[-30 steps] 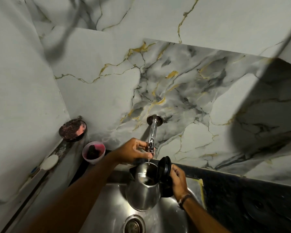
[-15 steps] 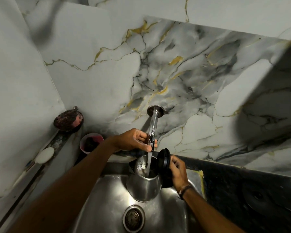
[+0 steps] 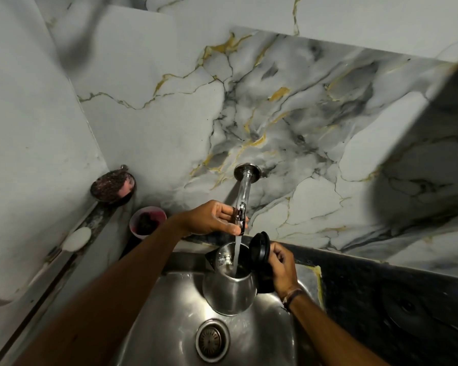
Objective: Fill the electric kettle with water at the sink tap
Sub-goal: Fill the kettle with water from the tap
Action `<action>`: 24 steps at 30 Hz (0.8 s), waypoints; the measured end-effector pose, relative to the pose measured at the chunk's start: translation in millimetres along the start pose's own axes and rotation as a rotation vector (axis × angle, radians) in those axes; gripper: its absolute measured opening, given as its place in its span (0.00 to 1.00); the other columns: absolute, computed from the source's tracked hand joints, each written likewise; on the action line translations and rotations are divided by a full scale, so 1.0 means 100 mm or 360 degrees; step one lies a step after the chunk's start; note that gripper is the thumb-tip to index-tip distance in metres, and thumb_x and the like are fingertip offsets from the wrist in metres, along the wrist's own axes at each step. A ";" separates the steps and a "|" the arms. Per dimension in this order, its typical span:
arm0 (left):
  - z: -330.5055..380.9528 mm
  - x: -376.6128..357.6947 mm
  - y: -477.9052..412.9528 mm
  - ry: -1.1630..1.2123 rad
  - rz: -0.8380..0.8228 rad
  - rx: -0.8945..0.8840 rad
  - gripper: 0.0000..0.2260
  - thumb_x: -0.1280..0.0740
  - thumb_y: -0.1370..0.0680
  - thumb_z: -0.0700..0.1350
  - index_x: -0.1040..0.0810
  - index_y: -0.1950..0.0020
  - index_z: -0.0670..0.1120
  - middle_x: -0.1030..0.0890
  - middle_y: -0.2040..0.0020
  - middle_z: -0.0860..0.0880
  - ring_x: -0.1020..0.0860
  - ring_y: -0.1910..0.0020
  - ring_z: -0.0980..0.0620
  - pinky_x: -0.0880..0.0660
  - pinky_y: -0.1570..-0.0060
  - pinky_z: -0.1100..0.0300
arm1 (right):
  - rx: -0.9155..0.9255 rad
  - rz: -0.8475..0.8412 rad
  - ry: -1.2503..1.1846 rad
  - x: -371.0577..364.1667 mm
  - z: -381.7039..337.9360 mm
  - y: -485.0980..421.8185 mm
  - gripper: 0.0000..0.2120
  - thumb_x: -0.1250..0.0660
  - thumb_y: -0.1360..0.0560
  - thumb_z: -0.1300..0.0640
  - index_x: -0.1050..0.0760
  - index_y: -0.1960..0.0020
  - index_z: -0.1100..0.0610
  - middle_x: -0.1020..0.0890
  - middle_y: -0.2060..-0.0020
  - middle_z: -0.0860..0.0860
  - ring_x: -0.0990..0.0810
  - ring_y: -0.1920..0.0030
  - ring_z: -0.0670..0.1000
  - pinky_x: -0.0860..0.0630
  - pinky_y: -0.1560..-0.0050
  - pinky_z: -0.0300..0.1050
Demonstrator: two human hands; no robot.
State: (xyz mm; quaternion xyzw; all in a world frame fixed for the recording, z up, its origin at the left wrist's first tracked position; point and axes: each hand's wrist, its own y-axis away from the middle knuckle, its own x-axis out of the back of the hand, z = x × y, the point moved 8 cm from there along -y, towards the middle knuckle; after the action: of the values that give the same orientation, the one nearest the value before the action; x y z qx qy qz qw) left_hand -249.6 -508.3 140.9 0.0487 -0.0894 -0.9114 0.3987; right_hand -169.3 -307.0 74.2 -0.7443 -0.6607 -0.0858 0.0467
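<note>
The kettle (image 3: 229,286) hangs over the sink (image 3: 169,326), above and behind the drain (image 3: 212,340), its mouth directly under the tap (image 3: 241,204). The right hand (image 3: 282,268) is wrapped around the black handle at the kettle's right side, fingers curled closed on it, and the lid (image 3: 260,250) stands flipped up beside that hand. The left hand (image 3: 212,219) is up at the tap's end, fingers closed on what is probably its valve lever; the exact contact is hard to make out. A stream of water (image 3: 237,253) falls from the spout into the open mouth.

The step in hand is the fill itself, and it looks early: the inner wall shows bare metal well down.

To do it well:
1. Keep the mouth centred under the stream, so water does not strike the rim or the raised lid and splash.
2. Hold the kettle level; the weight will grow, so the right grip needs to firm up as it fills.
3. Watch the level marks on the inner wall and stop short of the top mark.
4. Keep the left hand on the tap, ready to shut it off at once.
5. Keep the kettle's base out of any water in the sink, since its contacts sit underneath.
</note>
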 end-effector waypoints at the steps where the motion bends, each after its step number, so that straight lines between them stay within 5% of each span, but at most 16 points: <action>1: 0.00 0.00 0.00 0.0000 -0.0003 0.0004 0.18 0.25 0.21 0.30 0.16 0.33 0.43 0.10 0.40 0.48 0.12 0.41 0.54 0.17 0.44 0.65 | -0.0005 -0.0003 -0.0001 -0.01 0.01 0.00 0.16 0.34 0.25 0.56 0.25 0.59 0.70 0.24 0.60 0.74 0.25 0.59 0.60 0.26 0.51 0.58; 7: 0.01 -0.02 0.01 0.0006 -0.0016 0.0006 0.17 0.25 0.21 0.30 0.16 0.34 0.44 0.12 0.36 0.45 0.12 0.40 0.54 0.17 0.42 0.65 | -0.0014 0.0020 0.0063 -0.01 0.03 0.02 0.16 0.34 0.24 0.55 0.24 0.56 0.70 0.22 0.58 0.73 0.23 0.54 0.74 0.22 0.50 0.62; 13: -0.01 0.01 0.00 -0.0017 -0.0018 0.0022 0.18 0.23 0.22 0.32 0.16 0.33 0.43 0.13 0.35 0.41 0.13 0.38 0.50 0.17 0.39 0.62 | -0.0020 0.0022 0.0077 -0.01 0.00 0.05 0.16 0.34 0.24 0.56 0.24 0.56 0.71 0.22 0.58 0.73 0.22 0.54 0.74 0.21 0.48 0.69; 18: -0.02 -0.01 0.00 0.0032 -0.0023 0.0055 0.21 0.19 0.28 0.42 0.14 0.35 0.46 0.11 0.37 0.45 0.12 0.38 0.50 0.16 0.39 0.61 | -0.0040 0.0012 0.0015 -0.01 -0.03 0.06 0.16 0.34 0.25 0.57 0.26 0.58 0.72 0.24 0.60 0.75 0.24 0.59 0.60 0.25 0.51 0.59; 24: -0.04 0.01 0.00 0.0032 -0.0022 0.0056 0.17 0.23 0.22 0.33 0.15 0.35 0.45 0.11 0.39 0.46 0.12 0.40 0.51 0.16 0.40 0.62 | -0.0049 0.0010 0.0006 0.01 0.01 0.07 0.16 0.34 0.24 0.57 0.26 0.57 0.73 0.23 0.59 0.75 0.23 0.57 0.72 0.25 0.50 0.59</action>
State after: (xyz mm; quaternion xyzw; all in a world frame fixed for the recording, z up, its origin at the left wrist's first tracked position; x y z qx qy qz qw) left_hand -249.4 -509.2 137.3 0.0655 -0.1009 -0.9119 0.3925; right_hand -162.6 -306.9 73.4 -0.7469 -0.6568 -0.0972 0.0367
